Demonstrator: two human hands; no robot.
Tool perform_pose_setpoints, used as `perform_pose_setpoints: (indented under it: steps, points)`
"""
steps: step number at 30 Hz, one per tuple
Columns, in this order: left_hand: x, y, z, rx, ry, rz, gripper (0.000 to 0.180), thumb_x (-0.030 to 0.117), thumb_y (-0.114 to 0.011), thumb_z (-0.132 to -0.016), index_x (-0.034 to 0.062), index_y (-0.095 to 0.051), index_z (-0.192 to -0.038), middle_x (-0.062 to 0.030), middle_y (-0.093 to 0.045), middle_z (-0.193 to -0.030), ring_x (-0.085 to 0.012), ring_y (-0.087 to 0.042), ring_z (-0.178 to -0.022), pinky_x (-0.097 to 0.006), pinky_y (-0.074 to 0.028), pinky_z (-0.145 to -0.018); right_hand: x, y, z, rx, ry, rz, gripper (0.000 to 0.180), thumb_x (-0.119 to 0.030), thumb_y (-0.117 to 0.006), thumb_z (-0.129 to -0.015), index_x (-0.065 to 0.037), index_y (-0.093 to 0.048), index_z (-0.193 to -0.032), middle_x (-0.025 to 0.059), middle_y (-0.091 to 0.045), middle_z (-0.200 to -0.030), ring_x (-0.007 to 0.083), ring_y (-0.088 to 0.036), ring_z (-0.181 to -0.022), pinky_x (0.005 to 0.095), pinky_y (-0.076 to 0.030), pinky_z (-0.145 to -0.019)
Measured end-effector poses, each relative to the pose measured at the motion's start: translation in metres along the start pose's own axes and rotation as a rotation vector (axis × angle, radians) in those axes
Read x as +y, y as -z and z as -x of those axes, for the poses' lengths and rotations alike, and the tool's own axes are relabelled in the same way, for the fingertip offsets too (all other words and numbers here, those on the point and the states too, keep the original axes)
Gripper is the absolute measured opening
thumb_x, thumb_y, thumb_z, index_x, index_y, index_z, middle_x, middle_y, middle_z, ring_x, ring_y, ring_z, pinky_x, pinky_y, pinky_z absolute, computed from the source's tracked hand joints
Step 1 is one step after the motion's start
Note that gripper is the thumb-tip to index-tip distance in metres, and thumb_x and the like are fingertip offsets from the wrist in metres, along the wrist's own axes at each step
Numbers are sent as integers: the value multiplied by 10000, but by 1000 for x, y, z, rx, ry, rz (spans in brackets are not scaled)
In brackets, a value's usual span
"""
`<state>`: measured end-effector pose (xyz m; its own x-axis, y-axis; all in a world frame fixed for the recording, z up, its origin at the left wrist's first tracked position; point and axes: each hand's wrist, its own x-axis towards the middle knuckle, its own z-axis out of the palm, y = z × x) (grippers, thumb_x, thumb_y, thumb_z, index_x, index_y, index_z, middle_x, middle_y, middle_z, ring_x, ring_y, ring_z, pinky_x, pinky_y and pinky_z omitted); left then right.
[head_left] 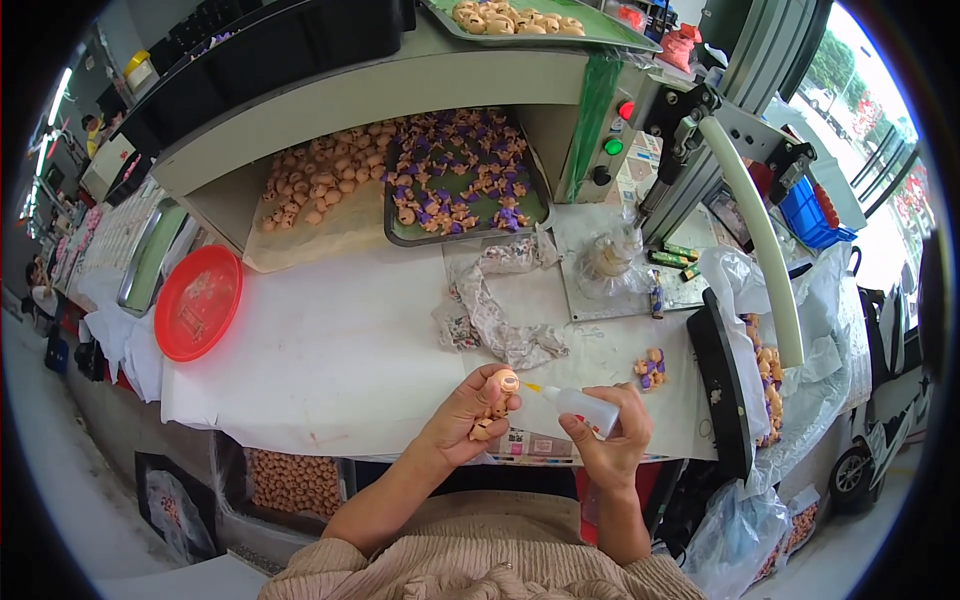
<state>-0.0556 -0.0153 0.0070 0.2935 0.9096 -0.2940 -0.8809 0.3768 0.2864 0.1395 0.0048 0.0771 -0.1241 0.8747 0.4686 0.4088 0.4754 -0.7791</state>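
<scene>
Over the near edge of the table, my left hand [456,420] is closed around several small flesh-coloured doll heads. One doll head [508,382] is pinched on top, a round dark-rimmed opening showing on it. My right hand [617,440] grips a white squeeze bottle [588,409], tilted with its thin yellow nozzle [535,387] pointing left at that head. The nozzle tip is close to the head; whether they touch I cannot tell. Right of the bottle, a small group of doll bodies [650,369] in purple lies on the table.
Under the shelf are a heap of doll heads [325,180] and a dark tray [420,238] of purple-clad doll bodies. A red basin [200,303] sits at left, a crumpled cloth [500,310] mid-table. A black bin [722,385] and a pale curved lever [765,240] stand at right.
</scene>
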Motion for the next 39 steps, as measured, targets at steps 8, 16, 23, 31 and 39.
perform_pose_setpoints:
  steps: [8,16,23,31,39]
  points:
    - [0,-2,0,-24,0,-13,339,185,-652,-869,121,-538,-1181,-79,-595,-938,-91,-562,-741,-183,-394,-455,3,0,3,-1,26,-34,357,-191,-842,-652,-10,-631,-877,55,-562,-742,154,-502,-644,276,-384,-569]
    - [0,8,-3,-47,20,-2,393,162,-672,-841,135,-557,-1216,-40,-588,-1070,-141,-572,-838,-199,-404,-460,-2,0,0,-31,14,-14,328,-140,-841,-628,-29,-654,-874,74,-612,-737,197,-538,-635,302,-423,-575]
    - [-1,12,-4,-80,28,16,406,156,-683,-830,136,-559,-1217,-43,-578,-1095,-143,-576,-849,-199,-402,-464,3,2,2,-12,1,-19,326,-130,-841,-625,-27,-655,-872,73,-610,-733,196,-533,-635,301,-421,-572]
    - [-2,9,-3,-55,16,21,405,148,-680,-836,129,-556,-1220,-45,-581,-1092,-142,-581,-852,-200,-390,-462,4,4,2,-11,5,9,341,-178,-838,-645,-11,-635,-863,64,-568,-738,169,-530,-654,286,-404,-579]
    - [-2,-1,-1,0,10,-13,343,179,-649,-870,110,-553,-1192,-75,-596,-959,-96,-554,-762,-186,-374,-451,8,4,2,1,-6,-5,338,-161,-836,-644,-13,-635,-871,64,-571,-751,171,-538,-674,283,-412,-592]
